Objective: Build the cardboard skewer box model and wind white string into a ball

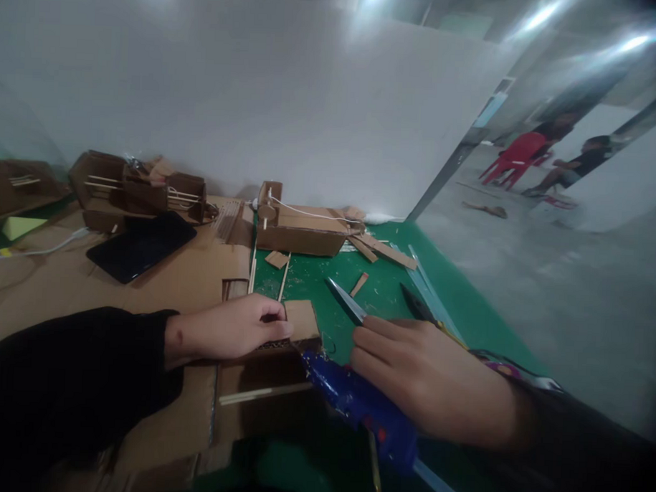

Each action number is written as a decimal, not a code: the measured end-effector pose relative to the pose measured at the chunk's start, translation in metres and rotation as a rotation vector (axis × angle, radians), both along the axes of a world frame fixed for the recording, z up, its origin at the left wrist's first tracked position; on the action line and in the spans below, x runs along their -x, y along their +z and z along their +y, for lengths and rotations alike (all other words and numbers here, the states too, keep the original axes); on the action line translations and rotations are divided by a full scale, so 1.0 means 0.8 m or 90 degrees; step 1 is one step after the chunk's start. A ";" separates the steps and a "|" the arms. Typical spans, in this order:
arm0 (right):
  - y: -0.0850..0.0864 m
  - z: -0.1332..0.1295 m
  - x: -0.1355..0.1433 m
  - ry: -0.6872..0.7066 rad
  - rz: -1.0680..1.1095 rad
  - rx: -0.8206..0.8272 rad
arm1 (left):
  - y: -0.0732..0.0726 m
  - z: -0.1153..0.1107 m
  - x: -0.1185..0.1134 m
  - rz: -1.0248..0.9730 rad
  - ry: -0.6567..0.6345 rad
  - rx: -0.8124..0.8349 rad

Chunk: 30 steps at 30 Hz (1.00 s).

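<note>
My left hand (250,326) is closed, thumb and fingers pinching the edge of a small cardboard piece (302,318). That piece sits at the top of a cardboard box (259,369), where thin wooden sticks (263,394) run across. Wrapped around a blue glue gun (344,394), my right hand (404,363) keeps its nozzle close to the cardboard edge by my left thumb. A clear glue stick (441,485) protrudes from the gun's rear. Just beyond my right knuckles a pointed metal blade (347,300) shows; its other end is hidden by the hand.
A cardboard assembly (307,231) stands near the white partition (258,93); others (141,186) are at left. A black tablet (142,247) lies on cardboard sheets. Pliers (417,303), clear glue sticks (428,285) and scraps lie on the green tabletop (467,279). Two people sit far right.
</note>
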State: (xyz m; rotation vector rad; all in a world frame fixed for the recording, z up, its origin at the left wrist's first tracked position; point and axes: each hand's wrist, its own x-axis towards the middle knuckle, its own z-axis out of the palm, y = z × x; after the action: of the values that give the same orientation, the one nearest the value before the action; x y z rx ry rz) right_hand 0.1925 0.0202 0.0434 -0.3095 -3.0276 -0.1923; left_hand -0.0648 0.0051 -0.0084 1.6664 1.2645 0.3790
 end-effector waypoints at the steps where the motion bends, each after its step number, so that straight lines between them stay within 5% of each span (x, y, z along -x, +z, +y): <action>1: 0.000 0.000 0.000 0.000 -0.002 0.003 | 0.001 0.000 0.000 0.000 0.001 -0.001; 30: -0.002 0.007 -0.009 -0.029 -0.040 0.027 | 0.007 -0.002 -0.001 0.031 -0.007 0.000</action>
State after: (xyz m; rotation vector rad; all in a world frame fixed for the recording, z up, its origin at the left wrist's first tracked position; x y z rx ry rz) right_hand 0.1994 0.0254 0.0417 -0.3821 -3.0920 -0.1440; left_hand -0.0639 0.0035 -0.0028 1.6907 1.2903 0.3342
